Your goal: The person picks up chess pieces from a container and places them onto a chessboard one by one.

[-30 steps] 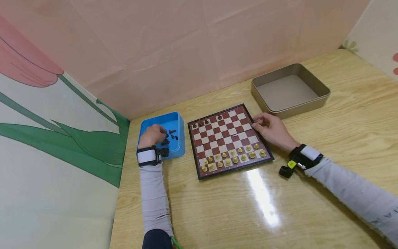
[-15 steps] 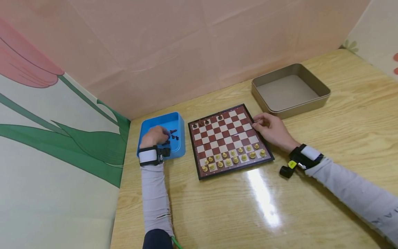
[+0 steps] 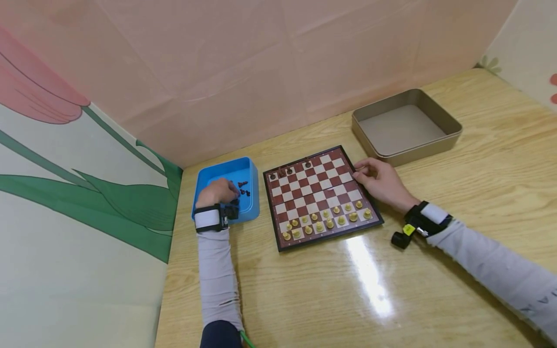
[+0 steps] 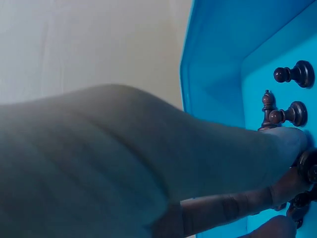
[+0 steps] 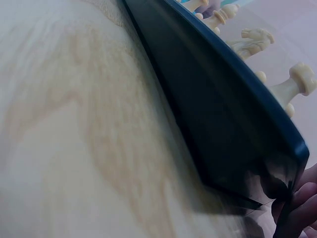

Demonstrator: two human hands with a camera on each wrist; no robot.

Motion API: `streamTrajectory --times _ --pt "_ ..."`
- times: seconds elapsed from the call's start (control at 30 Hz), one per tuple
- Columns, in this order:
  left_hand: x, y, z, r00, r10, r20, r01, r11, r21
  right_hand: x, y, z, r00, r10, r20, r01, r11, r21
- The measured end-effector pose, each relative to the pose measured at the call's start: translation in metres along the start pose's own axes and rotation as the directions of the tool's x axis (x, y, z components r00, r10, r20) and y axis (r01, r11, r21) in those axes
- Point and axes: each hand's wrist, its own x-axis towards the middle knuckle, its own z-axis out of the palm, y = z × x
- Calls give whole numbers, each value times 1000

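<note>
My left hand [image 3: 219, 191] reaches into the blue box [image 3: 254, 193] at the left. In the left wrist view, its thumb and forefinger pinch a dark chess piece [image 4: 308, 166], whose kind is partly hidden. Beside the thumb lie a dark pawn [image 4: 295, 74], a second pawn [image 4: 296, 114] and a taller dark piece [image 4: 268, 106]. At the folding chessboard [image 3: 311, 199], my right hand [image 3: 380, 182] grips the right edge between thumb and fingers. Pale pieces [image 3: 329, 223] stand in two rows along the near side; several dark pieces [image 3: 289, 170] are on the far rows.
Behind the right hand stands an open tan metal tin [image 3: 404, 153], close to the board's far right corner. A pink-covered wall [image 3: 243, 87] runs along the back of the wooden table [image 3: 313, 295]. A painted panel [image 3: 87, 251] rises at the left.
Inside the blue box, my left hand has shifted slightly right and its fingers have moved among the dark pieces. My right hand and the board have stayed put.
</note>
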Motion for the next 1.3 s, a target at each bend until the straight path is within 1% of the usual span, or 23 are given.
streamTrajectory --times 0.17,0.4,0.6,0.83,1.07,1.3 --pt "1 -1 0 1000 3 3 -3 1000 -12 0 -1 0 1000 2 2 -2 1000 -3" --pt "2 -2 -1 999 2 -48 -6 997 -82 -1 -1 0 1000 -2 0 2 1000 -6" --pt "2 0 0 997 -5 -80 -3 996 -89 -1 -1 -1 1000 1 2 -1 1000 -3" --pt "2 0 -3 998 -13 -62 7 996 -94 -2 -3 -1 1000 9 6 -9 1000 12" --pt "2 2 -5 998 22 -54 -27 994 -102 -2 -4 -1 1000 10 6 -11 1000 13" --pt "0 2 -4 992 50 -113 -67 986 -151 -2 -3 -1 1000 19 12 -20 1000 13"
